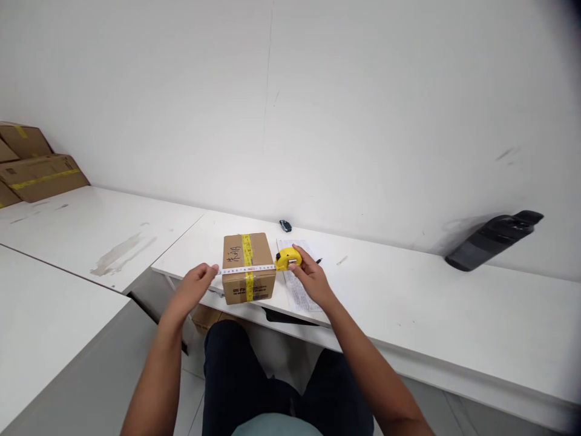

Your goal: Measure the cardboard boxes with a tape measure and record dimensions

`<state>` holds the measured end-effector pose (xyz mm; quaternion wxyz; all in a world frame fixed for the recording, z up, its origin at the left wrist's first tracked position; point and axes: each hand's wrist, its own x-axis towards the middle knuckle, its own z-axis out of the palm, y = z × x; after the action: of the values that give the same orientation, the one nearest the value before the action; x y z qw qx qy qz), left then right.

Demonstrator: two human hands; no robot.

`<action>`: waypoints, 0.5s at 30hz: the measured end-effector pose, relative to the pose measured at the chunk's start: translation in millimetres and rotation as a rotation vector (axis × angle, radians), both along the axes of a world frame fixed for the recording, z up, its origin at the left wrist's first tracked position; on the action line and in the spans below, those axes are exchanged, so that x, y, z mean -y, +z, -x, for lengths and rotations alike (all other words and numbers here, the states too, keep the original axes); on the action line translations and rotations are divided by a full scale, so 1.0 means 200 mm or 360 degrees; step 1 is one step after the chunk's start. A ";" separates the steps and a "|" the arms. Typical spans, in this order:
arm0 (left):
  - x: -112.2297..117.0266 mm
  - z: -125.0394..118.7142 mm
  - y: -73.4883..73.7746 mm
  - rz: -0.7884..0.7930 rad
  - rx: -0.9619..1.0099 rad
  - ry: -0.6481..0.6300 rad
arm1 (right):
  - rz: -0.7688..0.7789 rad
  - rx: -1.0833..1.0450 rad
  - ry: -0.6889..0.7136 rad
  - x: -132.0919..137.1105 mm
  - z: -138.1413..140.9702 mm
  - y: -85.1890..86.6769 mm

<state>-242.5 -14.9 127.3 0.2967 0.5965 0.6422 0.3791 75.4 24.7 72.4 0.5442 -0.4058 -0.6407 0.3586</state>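
A small cardboard box (247, 251) with a yellow tape stripe and handwriting on top sits near the front edge of the white table (408, 297). A white measuring tape blade (247, 269) is stretched across the box's front top edge. My left hand (196, 284) pinches the blade's free end just left of the box. To the right of the box, my right hand (308, 275) grips the yellow tape measure case (287, 258).
A printed sheet of paper (299, 290) with a pen lies under my right hand. A small dark object (285, 225) lies near the wall. A black device (492, 239) leans against the wall at right. Cardboard boxes (31, 169) are stacked far left.
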 end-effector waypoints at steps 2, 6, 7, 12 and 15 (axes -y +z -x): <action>-0.01 -0.08 0.00 0.0009 -0.0106 -0.0023 | -0.0035 -0.0007 -0.0003 0.00 0.05 -0.02; -0.02 -0.09 0.00 0.0019 -0.0125 -0.0108 | -0.0029 0.0022 -0.0061 0.04 0.04 0.01; -0.03 -0.08 0.01 0.0025 -0.0112 -0.0122 | -0.0058 0.0069 -0.0122 0.07 0.02 0.03; -0.22 -0.03 0.22 -0.0055 -0.0170 -0.0149 | -0.0743 0.0372 -0.0534 0.44 0.07 0.11; -0.46 -0.10 0.35 -0.0189 -0.0393 -0.0238 | -0.1119 0.0461 -0.0560 0.68 0.21 0.08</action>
<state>-223.4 77.1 197.6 0.2072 0.7012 0.6040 0.3170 33.3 -111.1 89.0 0.6069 -0.3448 -0.7149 -0.0414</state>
